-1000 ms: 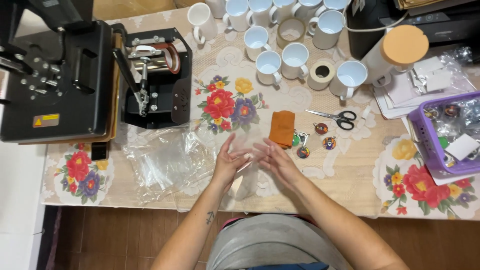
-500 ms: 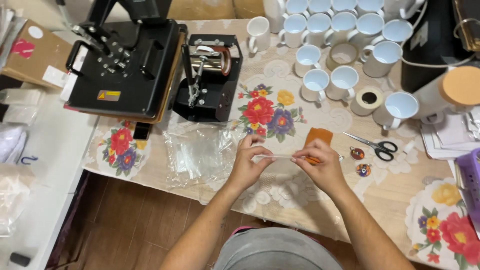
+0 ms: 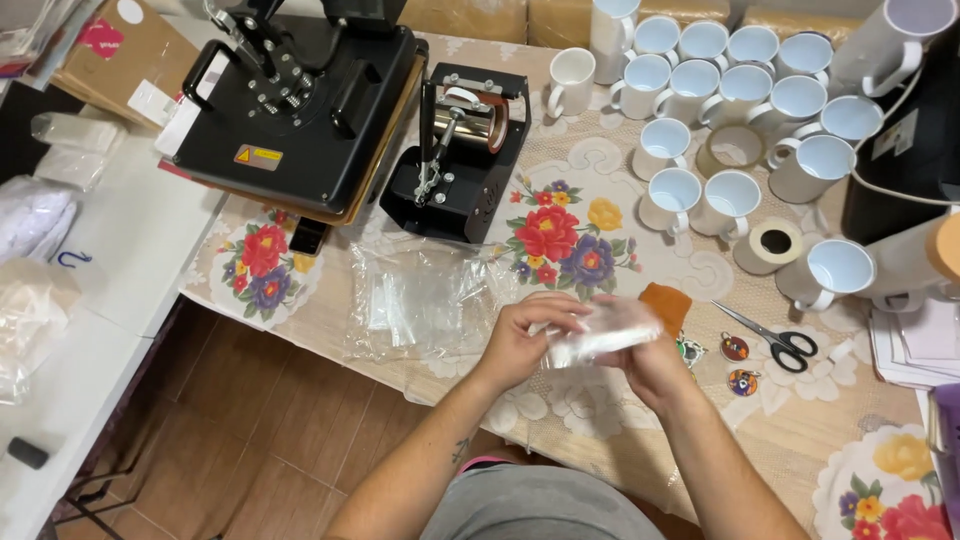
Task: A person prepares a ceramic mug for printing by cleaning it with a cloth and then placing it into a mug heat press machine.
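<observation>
Now gathered in both hands: a small clear plastic bag [image 3: 600, 335], earlier held stretched between the fingertips.
Left hand [image 3: 525, 340] and right hand [image 3: 655, 365] close their fingers around it above the tablecloth [image 3: 600, 450]; keychain charms [image 3: 738, 362] lie unbagged beside the scissors [image 3: 775, 340].

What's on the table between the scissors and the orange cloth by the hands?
Head view: two small round printed keychain charms lie between the scissors and the orange cloth, one below the other, beside the right hand.
</observation>
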